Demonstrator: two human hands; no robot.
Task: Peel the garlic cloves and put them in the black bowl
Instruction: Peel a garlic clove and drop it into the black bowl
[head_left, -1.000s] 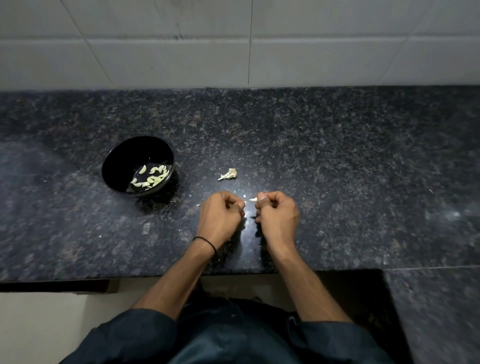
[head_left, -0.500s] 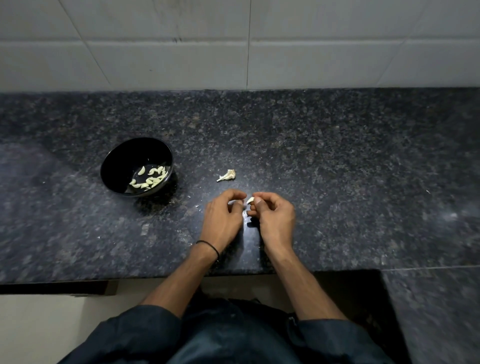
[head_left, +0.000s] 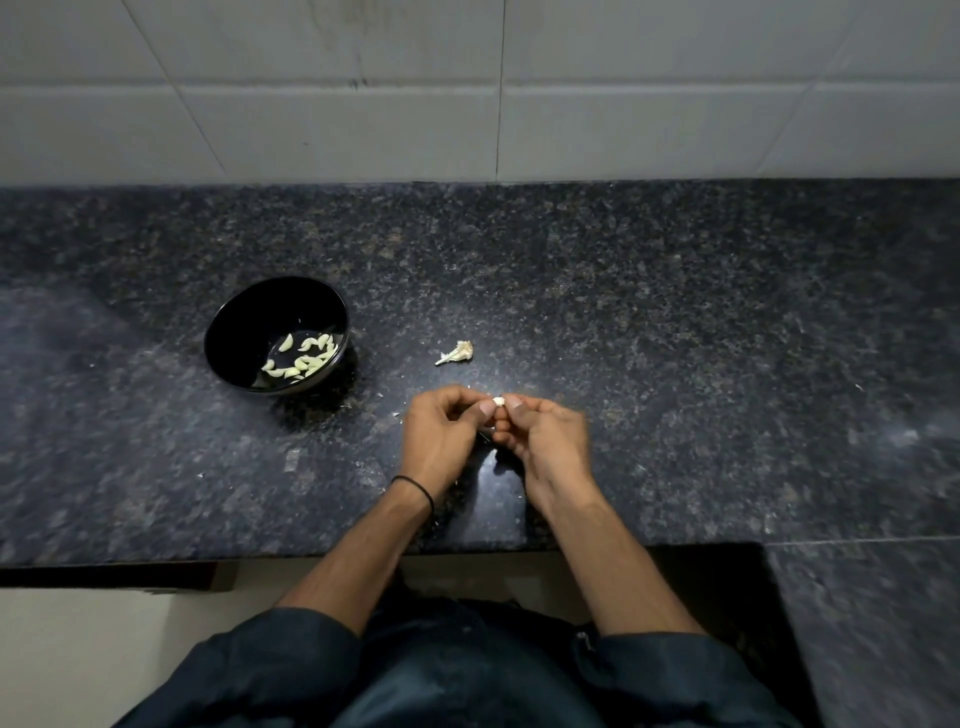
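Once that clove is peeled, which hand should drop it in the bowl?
Probably the left hand: it pinches the clove together with the right hand, and the bowl sits on its side, nearer to it.

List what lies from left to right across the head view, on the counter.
black bowl with peeled cloves inside → left hand → garlic clove, pinched between both hands → right hand
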